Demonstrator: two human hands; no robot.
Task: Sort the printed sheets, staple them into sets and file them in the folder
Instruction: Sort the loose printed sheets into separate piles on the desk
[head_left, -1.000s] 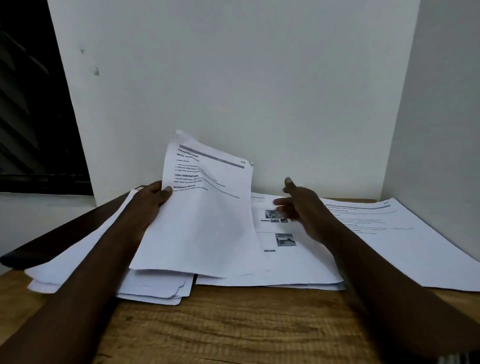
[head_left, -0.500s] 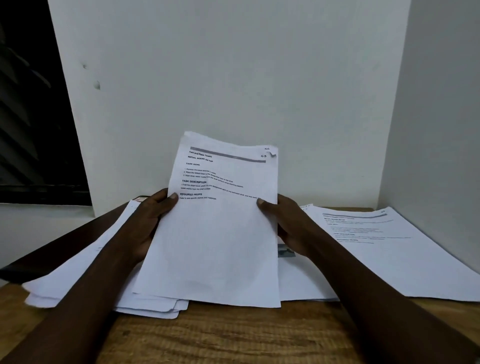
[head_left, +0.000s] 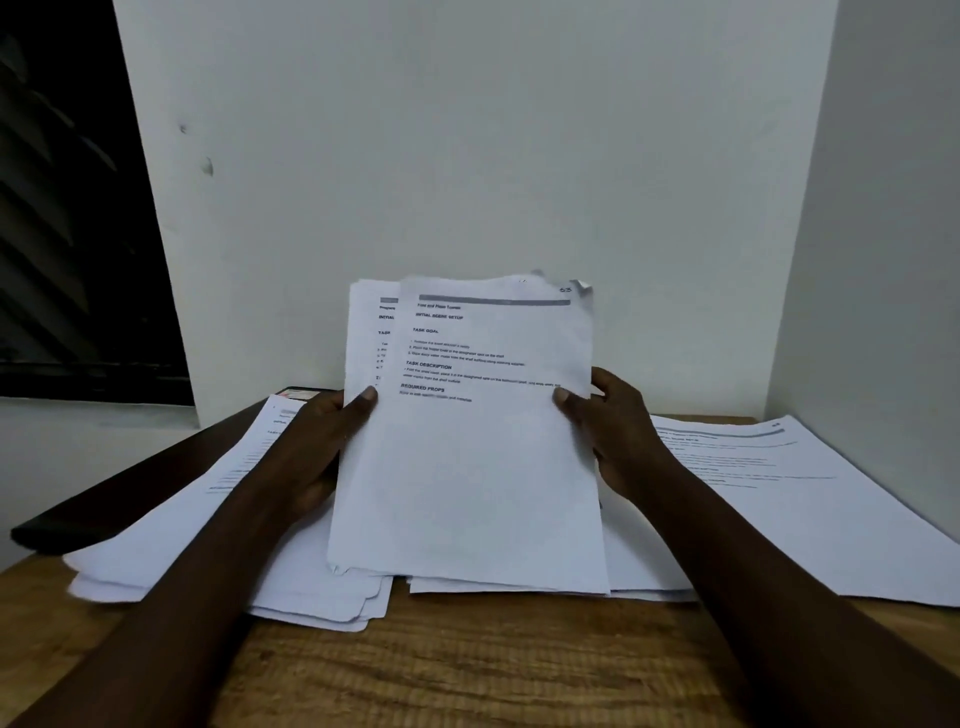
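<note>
I hold a small bundle of printed sheets (head_left: 467, 467) upright above the wooden desk (head_left: 493, 670). My left hand (head_left: 322, 447) grips its left edge, thumb on the front. My right hand (head_left: 618, 431) grips the right edge the same way. A second sheet peeks out behind the front one at the upper left. The top right corner is dog-eared. A loose pile of sheets (head_left: 171, 545) lies flat on the left, partly over a dark folder (head_left: 119, 493). More sheets (head_left: 795, 499) lie flat on the right.
White walls close in at the back and the right. A dark window (head_left: 67, 208) is at the far left. Bare wood shows along the desk's front edge.
My right hand left the sheets lying in the middle and took the right edge of the held sheets. The bundle rose, straightened to face me, and a second sheet now shows behind it.
</note>
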